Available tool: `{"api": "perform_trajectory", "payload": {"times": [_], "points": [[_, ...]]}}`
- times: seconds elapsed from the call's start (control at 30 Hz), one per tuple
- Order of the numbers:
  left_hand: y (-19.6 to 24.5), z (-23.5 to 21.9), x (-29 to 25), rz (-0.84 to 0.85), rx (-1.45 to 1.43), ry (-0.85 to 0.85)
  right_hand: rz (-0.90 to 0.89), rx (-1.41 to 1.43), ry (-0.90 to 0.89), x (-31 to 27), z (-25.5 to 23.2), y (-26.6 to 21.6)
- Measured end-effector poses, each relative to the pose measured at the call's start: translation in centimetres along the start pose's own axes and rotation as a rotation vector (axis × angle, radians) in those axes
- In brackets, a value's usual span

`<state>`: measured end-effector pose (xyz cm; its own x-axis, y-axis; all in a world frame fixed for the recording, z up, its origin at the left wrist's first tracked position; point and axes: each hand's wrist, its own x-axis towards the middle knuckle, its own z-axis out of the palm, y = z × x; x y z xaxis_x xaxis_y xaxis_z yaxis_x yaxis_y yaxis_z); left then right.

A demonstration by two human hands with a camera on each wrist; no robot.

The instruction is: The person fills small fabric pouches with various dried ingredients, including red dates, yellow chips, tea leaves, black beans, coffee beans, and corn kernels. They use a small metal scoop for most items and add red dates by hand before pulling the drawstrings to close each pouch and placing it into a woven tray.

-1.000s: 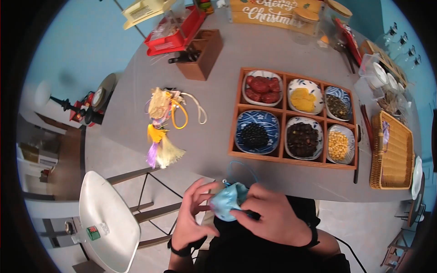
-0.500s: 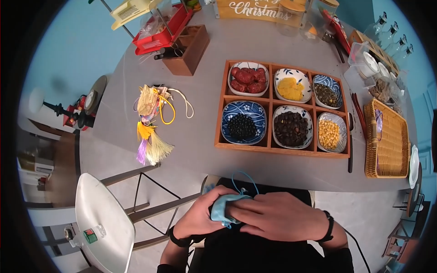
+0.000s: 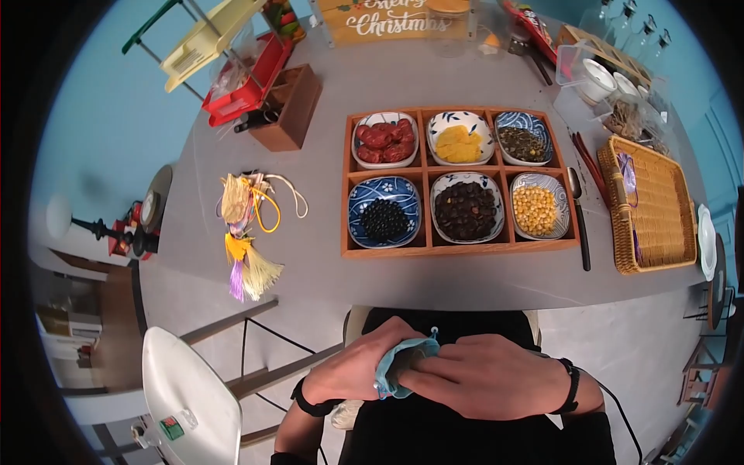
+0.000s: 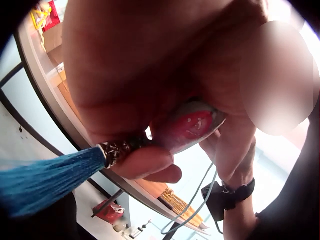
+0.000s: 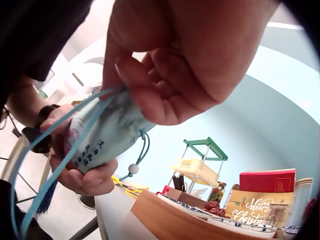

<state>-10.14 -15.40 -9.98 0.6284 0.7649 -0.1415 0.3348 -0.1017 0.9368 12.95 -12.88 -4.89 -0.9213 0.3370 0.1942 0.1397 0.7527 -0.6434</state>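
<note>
Both hands hold a small light-blue drawstring pouch (image 3: 399, 364) in front of the person's lap, below the near edge of the grey worktop (image 3: 325, 155). The left hand (image 3: 353, 372) cups it from beneath with fingers (image 5: 87, 182) curled round its body; the right hand (image 3: 480, 376) lies over the top, its fingers (image 5: 155, 102) pinching the gathered mouth and the blue cord (image 5: 60, 165).

The pouch looks like thin printed cloth: soft, light, easily crushed and not fragile. Its body gives under the grip, so the puckered neck is probably the firmest place to hold. The cord, with a white bead (image 5: 133, 169) and a dark blue tassel (image 4: 47, 180), hangs loose and could snag.

Beyond the fingers, on the worktop, stands a wooden tray (image 3: 461, 248) of six filled dishes; to their left and further off lie other tasselled sachets (image 3: 244, 225).
</note>
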Motion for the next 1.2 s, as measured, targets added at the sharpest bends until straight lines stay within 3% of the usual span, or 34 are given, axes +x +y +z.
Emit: {"api": "perform_trajectory", "payload": {"times": [0.13, 0.27, 0.43, 0.57, 0.63, 0.7, 0.77, 0.8, 0.83, 0.9, 0.97, 1.03, 1.2], "points": [[-0.2, 0.3, 0.5, 0.030, -0.005, 0.050, 0.059, 0.020, -0.004, -1.0, -1.1, -0.8], [-1.3, 0.6, 0.8, 0.040, -0.118, 0.073, 0.043, 0.109, 0.103, -2.0, 0.1, -0.1], [-0.2, 0.7, 1.4, -0.077, 0.008, 0.093, 0.083, 0.149, 0.145, -2.2, 0.9, 0.7], [-0.2, 0.0, 2.4, -0.053, 0.041, 0.011, 0.102, 0.168, 0.338, -3.3, 0.0, -0.1], [-1.3, -0.5, 2.4, -0.035, 0.008, -0.003, 0.213, 0.191, 0.619, -4.5, -1.1, -0.2], [-1.7, -0.6, 1.8, -0.051, -0.022, -0.008, 0.438, -0.112, 0.866, -7.1, -0.9, 1.1], [-1.3, -1.1, 0.7, -0.053, -0.112, 0.090, 0.753, -0.379, 1.073, -9.0, -1.0, 3.1], [-0.8, -1.4, 0.4, 0.013, -0.129, 0.128, 0.964, -0.429, 1.111, -9.9, -0.7, 4.3], [-0.8, -1.7, 0.3, 0.003, -0.125, 0.127, 0.966, -0.418, 1.111, -10.3, -0.5, 5.1], [-0.9, -2.1, 0.6, -0.004, -0.225, 0.159, 1.175, -0.565, 1.048, -10.7, -0.3, 6.2], [-1.3, -2.2, 1.0, 0.056, -0.270, 0.109, 1.186, -0.615, 0.990, -11.0, 0.0, 7.2], [-1.8, -1.8, 0.9, 0.050, -0.667, 0.073, 1.221, -0.682, 0.997, -11.0, 0.3, 7.9], [-1.5, -2.0, 2.0, 0.093, -0.602, 0.085, 1.253, -0.695, 1.103, -11.8, 1.3, 9.6]]}}
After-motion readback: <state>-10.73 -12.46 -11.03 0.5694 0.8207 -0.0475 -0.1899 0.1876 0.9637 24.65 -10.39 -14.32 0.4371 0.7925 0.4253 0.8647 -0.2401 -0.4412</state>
